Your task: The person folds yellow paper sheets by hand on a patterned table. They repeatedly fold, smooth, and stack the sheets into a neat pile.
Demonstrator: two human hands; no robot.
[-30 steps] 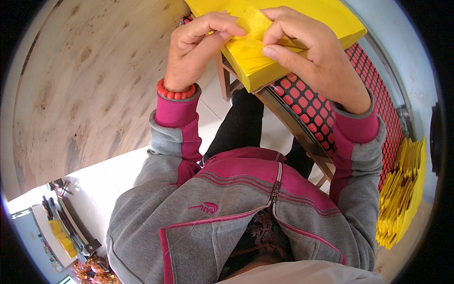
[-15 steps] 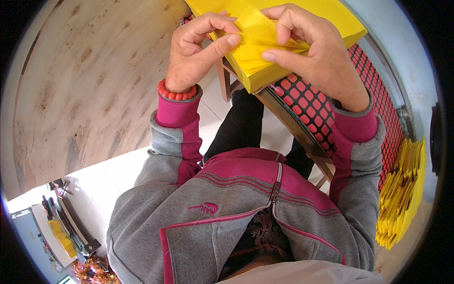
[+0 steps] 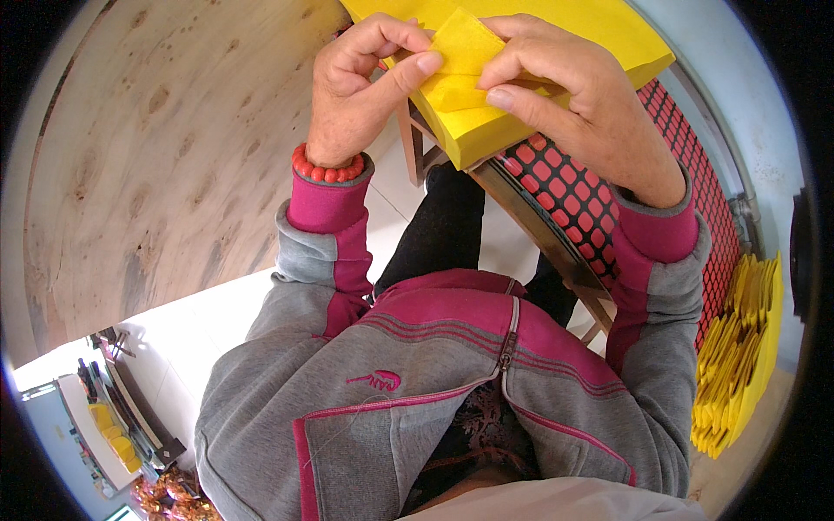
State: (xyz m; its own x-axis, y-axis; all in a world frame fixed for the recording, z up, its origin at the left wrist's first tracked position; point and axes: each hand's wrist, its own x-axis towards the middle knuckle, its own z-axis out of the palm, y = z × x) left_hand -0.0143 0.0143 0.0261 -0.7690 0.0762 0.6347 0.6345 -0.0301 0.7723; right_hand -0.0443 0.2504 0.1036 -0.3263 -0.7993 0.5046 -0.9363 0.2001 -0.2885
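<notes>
Between my two hands is a sheet of thin yellow paper [image 3: 467,45], partly folded, with one corner standing up. My left hand [image 3: 365,87] pinches its left edge between thumb and forefinger. On the other side my right hand [image 3: 582,95] grips the paper's right edge with thumb and fingers; the part behind those fingers is hidden. Directly beneath lies a thick stack of yellow paper [image 3: 495,141], its near corner pointing toward me. A red bead bracelet [image 3: 328,172] circles my left wrist.
Under the stack is a surface with a red-and-black grid covering [image 3: 573,195] on a wooden frame. A large wooden board [image 3: 156,174] fills the left. Folded yellow papers [image 3: 738,356] are piled at the right, beside a pale wall [image 3: 769,130]. A shelf [image 3: 109,434] stands at lower left.
The sheet, creased and gathered before, now shows a flatter fold with a raised corner. My right fingers have shifted left and closed nearer to my left hand.
</notes>
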